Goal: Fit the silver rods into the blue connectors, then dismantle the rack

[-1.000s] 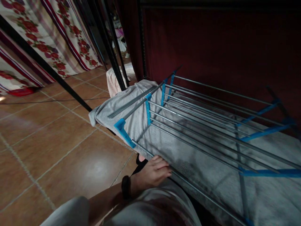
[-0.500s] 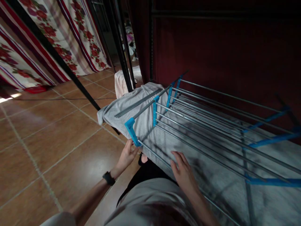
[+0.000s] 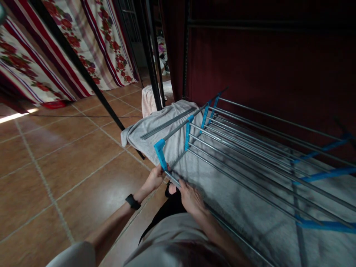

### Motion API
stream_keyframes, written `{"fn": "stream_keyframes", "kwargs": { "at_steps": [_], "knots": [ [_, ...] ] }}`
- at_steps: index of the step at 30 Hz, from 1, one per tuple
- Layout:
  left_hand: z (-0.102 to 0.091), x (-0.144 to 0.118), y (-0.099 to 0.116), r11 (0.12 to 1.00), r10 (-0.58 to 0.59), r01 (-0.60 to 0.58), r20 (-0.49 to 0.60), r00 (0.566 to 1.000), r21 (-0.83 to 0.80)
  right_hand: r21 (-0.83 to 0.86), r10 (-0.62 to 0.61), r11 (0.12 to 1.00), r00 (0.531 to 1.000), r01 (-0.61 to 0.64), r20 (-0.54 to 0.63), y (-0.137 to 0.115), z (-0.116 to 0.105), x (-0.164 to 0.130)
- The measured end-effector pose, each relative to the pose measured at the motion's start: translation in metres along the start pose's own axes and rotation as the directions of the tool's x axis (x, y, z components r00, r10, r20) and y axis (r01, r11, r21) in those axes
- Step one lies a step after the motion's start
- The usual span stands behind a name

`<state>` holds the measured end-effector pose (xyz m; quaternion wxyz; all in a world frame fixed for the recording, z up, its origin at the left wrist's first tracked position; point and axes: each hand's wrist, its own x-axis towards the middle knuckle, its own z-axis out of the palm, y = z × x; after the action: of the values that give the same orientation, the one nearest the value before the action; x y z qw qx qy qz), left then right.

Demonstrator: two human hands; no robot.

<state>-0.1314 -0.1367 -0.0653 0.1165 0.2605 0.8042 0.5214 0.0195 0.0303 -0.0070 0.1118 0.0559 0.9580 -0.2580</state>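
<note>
Left hand (image 3: 154, 179) with grip clamped on the drying rack (image 3: 250, 148) blue corner bracket (image 3: 160, 154), right hand (image 3: 190, 194) grip closed around its front rail (image 3: 175, 180), grey towel (image 3: 155, 124) beneath

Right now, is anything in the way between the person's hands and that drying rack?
Nothing visible. The left hand grips the drying rack just under its blue corner piece, and the right hand lies on the nearest rail. The grey cloth hangs beneath the rails.

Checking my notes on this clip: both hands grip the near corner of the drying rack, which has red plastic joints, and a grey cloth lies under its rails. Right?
Not quite: the head view shows the plastic joints are blue, not red. The rest stands: the left hand and right hand hold the near corner of the drying rack, with the grey cloth under its rails.
</note>
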Motion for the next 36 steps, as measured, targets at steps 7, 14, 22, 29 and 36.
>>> {"fn": "stream_keyframes", "kwargs": {
  "at_steps": [7,14,22,29,36],
  "knots": [
    [-0.014,0.004,0.008,0.999,0.008,-0.004,0.128,0.992,-0.038,-0.001,0.037,0.999,0.999,-0.037,0.005,0.010,0.008,0.009],
    [-0.022,0.009,0.015,0.997,0.066,-0.074,0.216,0.974,0.029,0.002,0.034,0.999,0.999,-0.034,0.025,0.014,0.017,0.010],
    [-0.012,0.003,-0.012,0.995,0.036,-0.051,0.166,0.986,0.090,0.017,0.021,1.000,0.999,-0.022,0.041,0.017,0.025,0.012],
    [-0.012,0.005,-0.009,0.988,0.029,-0.055,0.175,0.984,0.147,0.002,0.000,1.000,1.000,0.000,0.021,0.019,0.027,0.012],
    [-0.013,0.005,-0.007,0.981,0.056,-0.087,0.174,0.983,0.176,0.007,-0.037,0.999,0.999,0.037,-0.001,0.019,0.027,0.012]
  ]
}}
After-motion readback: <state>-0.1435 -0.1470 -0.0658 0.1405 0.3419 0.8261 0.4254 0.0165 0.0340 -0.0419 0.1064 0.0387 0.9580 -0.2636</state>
